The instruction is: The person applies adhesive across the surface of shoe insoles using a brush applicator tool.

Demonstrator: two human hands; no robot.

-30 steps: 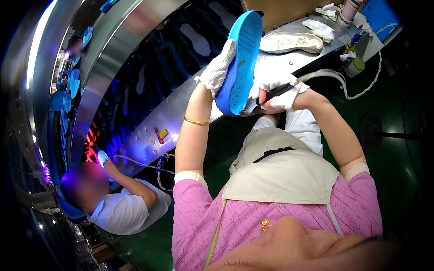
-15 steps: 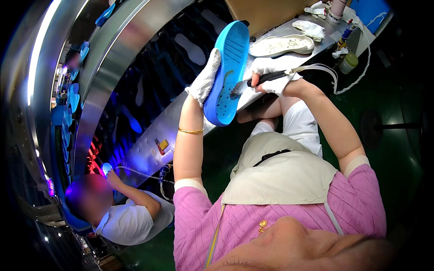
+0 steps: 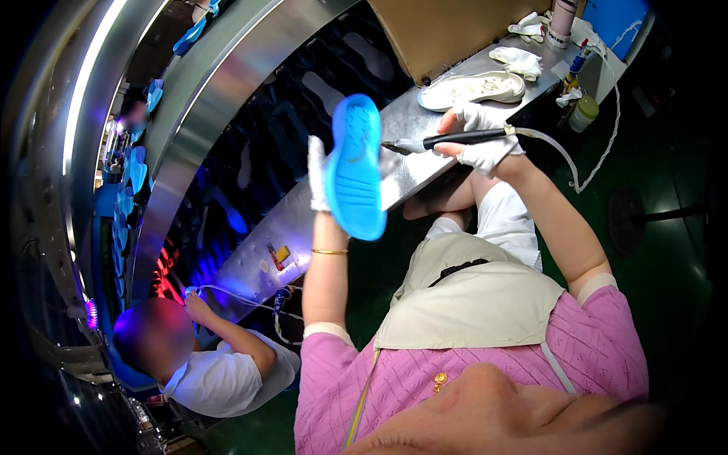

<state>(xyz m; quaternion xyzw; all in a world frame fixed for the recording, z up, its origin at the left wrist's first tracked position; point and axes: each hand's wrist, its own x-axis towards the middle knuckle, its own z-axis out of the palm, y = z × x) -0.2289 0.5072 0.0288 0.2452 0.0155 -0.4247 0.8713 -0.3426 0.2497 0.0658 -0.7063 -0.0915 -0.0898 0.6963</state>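
My left hand (image 3: 316,176), in a white glove, is closed around the far left side of a blue shoe sole (image 3: 355,171) held up over the bench. The sole is slightly blurred, with ridges at its near end and wet-looking streaks towards its far end. My right hand (image 3: 484,148), in a white glove that leaves the thumb and a fingertip bare, grips a black-handled brush (image 3: 462,139) with a pale tube at its rear. The dark bristle tip lies by the sole's right edge; whether they touch, I cannot tell.
A white shoe (image 3: 474,89) rests on the metal bench (image 3: 409,114), near crumpled white gloves (image 3: 518,61) and a cardboard box (image 3: 440,34). Soles lie on the dark conveyor (image 3: 322,91) beyond. A co-worker (image 3: 220,364) sits to the left. A pale-lidded bottle (image 3: 584,112) stands right.
The sole has swung around and moved nearer, so its ridged end now points towards me. My right hand has drawn slightly back, taking the brush from the sole's inner face to its edge.
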